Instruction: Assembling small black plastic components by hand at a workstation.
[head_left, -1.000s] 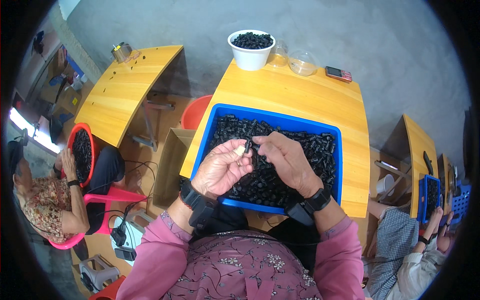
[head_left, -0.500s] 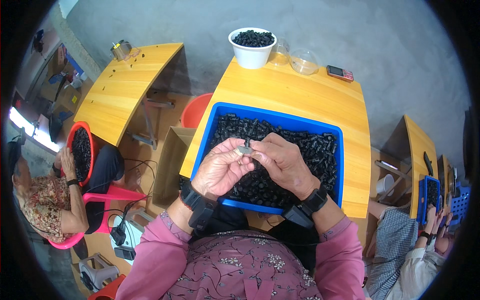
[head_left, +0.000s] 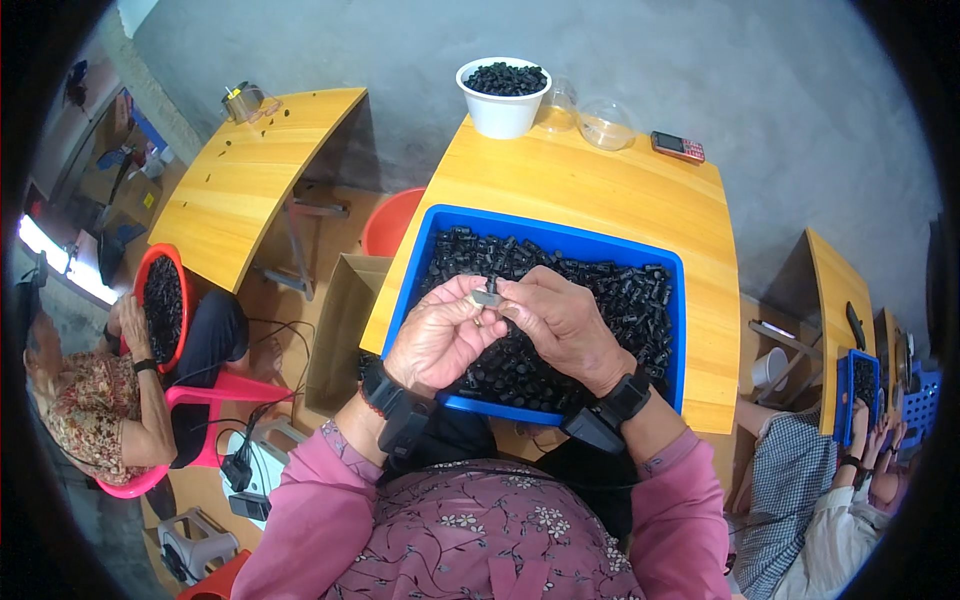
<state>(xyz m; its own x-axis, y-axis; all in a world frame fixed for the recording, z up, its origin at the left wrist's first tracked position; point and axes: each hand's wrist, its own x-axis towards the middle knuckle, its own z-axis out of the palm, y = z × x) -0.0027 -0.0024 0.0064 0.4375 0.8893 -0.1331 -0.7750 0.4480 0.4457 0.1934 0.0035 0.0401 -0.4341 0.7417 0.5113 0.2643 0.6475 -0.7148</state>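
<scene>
Over the near part of a blue tray (head_left: 560, 219), my left hand (head_left: 440, 335) and my right hand (head_left: 560, 325) meet, both with fingers closed in a pinch. A small black plastic part (head_left: 492, 283) pokes up between the fingertips. Just below it, a small flat grey piece (head_left: 487, 298), metallic in look, spans from the left thumb to the right thumb. Fingers partly hide both items, so which hand bears more of each is hard to see. Loose black plastic parts (head_left: 625, 320) fill the tray beneath my hands.
The tray stands on a wooden table (head_left: 710, 300). At its far edge are a white tub (head_left: 503, 112) of black parts, clear plastic cups (head_left: 607, 125) and a phone (head_left: 678, 147). A cardboard box (head_left: 345, 330) stands left. Co-workers sit left and right, with a red basin (head_left: 160, 255) and blue tray.
My hands stay together over the tray with only slight finger movement. The grey piece has tilted a little between the fingertips.
</scene>
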